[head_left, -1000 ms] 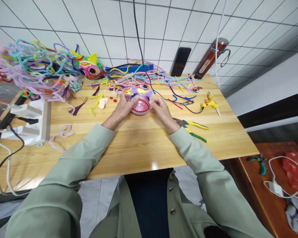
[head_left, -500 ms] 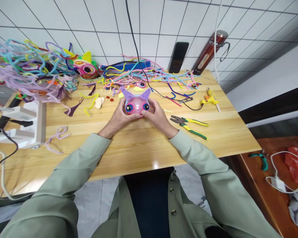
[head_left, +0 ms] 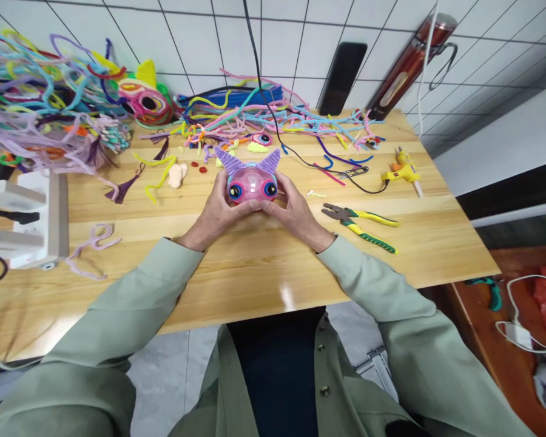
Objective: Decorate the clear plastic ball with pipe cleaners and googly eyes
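A pink dome-shaped animal head (head_left: 251,184) with two purple pipe-cleaner ears and two blue-ringed eyes faces me, just above the wooden table (head_left: 255,267). My left hand (head_left: 218,211) cups its left side, fingers curled round it. My right hand (head_left: 291,209) cups its right side the same way. Both thumbs sit under the front of the head.
Piles of coloured pipe cleaners (head_left: 264,121) cover the far edge and far left (head_left: 36,103), with a finished pink mask (head_left: 143,100) among them. Green-handled pliers (head_left: 361,221) and a yellow glue gun (head_left: 403,173) lie to the right. A white power strip (head_left: 25,218) lies left. A black cable (head_left: 273,115) hangs down.
The pink piece lay with its open red rim towards me a second ago. My hands have turned it so the face with eyes and ears points at me, and drawn it slightly nearer.
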Action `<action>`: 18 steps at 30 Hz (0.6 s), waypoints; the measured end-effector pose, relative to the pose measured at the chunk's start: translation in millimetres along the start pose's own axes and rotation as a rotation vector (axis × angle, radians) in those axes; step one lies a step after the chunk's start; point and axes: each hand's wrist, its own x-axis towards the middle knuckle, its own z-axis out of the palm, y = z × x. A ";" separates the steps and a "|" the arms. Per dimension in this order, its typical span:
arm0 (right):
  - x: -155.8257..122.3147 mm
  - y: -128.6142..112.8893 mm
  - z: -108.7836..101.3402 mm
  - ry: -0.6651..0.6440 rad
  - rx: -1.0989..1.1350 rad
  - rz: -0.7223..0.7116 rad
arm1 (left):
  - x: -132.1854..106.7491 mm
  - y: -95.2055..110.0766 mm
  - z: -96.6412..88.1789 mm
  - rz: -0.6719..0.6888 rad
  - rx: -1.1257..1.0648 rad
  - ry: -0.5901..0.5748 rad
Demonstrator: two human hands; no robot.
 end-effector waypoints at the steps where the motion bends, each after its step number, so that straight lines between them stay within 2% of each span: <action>1: 0.9 0.1 1.1 0.001 -0.006 -0.009 | -0.2 -0.2 -0.1 0.010 -0.005 0.005; 8: -4.7 1.5 14.8 0.118 -0.196 -0.073 | -1.8 -7.8 -4.5 0.076 0.083 0.132; 12: -13.4 11.3 20.6 0.097 -0.261 -0.156 | -3.0 -10.7 -5.9 0.056 0.125 0.138; 18: -14.6 18.5 16.8 0.047 -0.303 -0.200 | -6.4 -14.1 -10.0 0.033 0.191 0.139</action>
